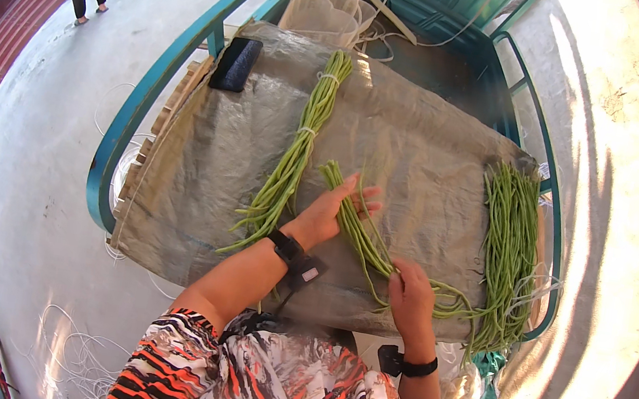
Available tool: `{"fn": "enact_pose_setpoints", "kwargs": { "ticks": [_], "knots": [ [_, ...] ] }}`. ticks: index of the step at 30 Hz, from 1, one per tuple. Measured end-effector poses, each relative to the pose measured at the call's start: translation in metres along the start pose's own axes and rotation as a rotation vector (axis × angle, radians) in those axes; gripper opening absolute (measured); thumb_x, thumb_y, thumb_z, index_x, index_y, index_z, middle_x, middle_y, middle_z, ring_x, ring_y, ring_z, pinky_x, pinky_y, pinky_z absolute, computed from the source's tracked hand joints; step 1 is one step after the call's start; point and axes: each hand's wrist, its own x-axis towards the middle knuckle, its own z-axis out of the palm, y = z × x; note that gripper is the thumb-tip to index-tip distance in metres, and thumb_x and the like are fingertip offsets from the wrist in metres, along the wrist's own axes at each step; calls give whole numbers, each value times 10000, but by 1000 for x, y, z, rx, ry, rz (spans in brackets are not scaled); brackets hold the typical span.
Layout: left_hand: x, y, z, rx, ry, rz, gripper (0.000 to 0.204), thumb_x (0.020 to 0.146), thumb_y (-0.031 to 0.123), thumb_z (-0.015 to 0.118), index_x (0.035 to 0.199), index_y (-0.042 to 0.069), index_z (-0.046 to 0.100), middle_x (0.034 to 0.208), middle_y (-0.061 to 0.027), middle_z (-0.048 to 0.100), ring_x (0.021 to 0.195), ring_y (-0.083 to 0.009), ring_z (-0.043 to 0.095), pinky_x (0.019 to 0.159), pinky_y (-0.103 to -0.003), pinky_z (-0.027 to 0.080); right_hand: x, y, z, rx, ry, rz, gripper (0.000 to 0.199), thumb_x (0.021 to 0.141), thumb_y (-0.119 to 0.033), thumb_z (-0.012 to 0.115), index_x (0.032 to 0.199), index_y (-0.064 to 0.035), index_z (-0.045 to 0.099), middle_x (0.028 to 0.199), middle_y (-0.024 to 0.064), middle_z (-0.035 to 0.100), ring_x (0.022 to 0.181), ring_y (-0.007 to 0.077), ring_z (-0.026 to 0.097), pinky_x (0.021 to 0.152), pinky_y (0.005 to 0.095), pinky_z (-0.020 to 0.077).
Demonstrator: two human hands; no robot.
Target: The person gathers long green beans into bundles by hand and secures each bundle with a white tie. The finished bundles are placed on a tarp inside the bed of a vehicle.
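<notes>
Left hand (334,208) loosely clasps green beans (360,238), right hand (412,294) pinches them at four o'clock; best align tips evenly, apart from the tied bunch (318,105) at eleven.

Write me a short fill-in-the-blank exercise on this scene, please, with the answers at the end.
The left hand and right hand both touch a bunch of long green ____.
The tied bundle is bound with ____ ties.
The biggest pile lies at the ____ end of the grey-brown sheet.
The left wrist's strap is ____.

Missing words: beans; white; right; black.
</notes>
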Motion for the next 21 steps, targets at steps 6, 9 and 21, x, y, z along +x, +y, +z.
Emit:
{"fn": "enact_pose_setpoints", "kwargs": {
  "ticks": [6,9,21],
  "knots": [
    [-2,-2,-1,-33,42,-13,347,938,304,515,1215,96,493,1055,-106,592,999,-277,588,845,-395,506,-28,1,-23,-89,-16,258,209,823,-57,551,1022,-63,613,872,130,592,794,314,579,692,371,468],
    [-3,-2,-1,-37,68,-3,295,932,304,528,1119,77,527,957,-102,610,973,-285,598,838,-403,509,-34,6,-23,-130,-7,225,211,825,-55,552,1026,-69,614,837,122,575,770,308,569,670,367,460],
    [-1,-2,1,-86,70,12,273,915,327,558,797,87,504,722,-41,529,862,-246,600,787,-404,511,-36,25,-26,-189,-70,213,220,800,-91,581,1014,-102,629,822,98,585,787,287,578,674,370,465]
  ]
}}
